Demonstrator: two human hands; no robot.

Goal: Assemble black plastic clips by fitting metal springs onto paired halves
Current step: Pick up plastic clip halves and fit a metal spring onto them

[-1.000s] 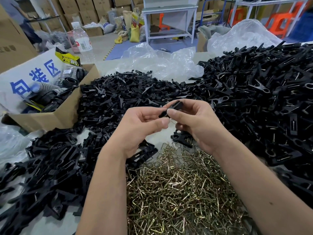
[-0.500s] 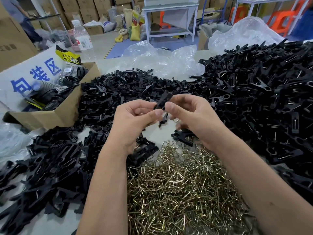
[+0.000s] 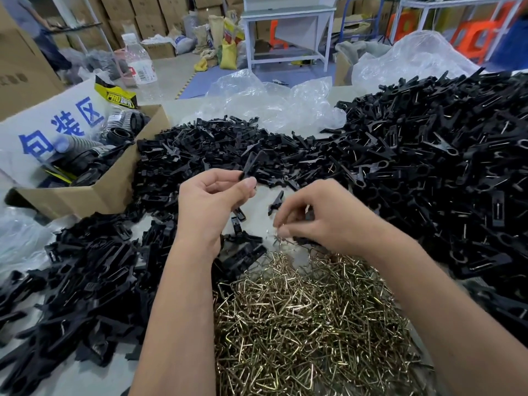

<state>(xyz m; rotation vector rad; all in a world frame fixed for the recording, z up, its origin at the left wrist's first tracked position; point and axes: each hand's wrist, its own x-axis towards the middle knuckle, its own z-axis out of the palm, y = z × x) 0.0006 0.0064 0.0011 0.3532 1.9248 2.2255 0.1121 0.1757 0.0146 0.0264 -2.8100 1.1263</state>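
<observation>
Having separated from the left hand (image 3: 213, 195), which is pinching the paired clip halves (image 3: 251, 165) above mid-tabletop, the right hand (image 3: 320, 215) is dipping, fingers curled, pinching a spring (image 3: 281, 238) at the spring pile's (image 3: 308, 324) far edge, readying the fitting.

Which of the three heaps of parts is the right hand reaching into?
The brass-coloured spring heap, nearest the camera. The right hand picks at its far edge; the other two heaps are black plastic, at left and right.
</observation>
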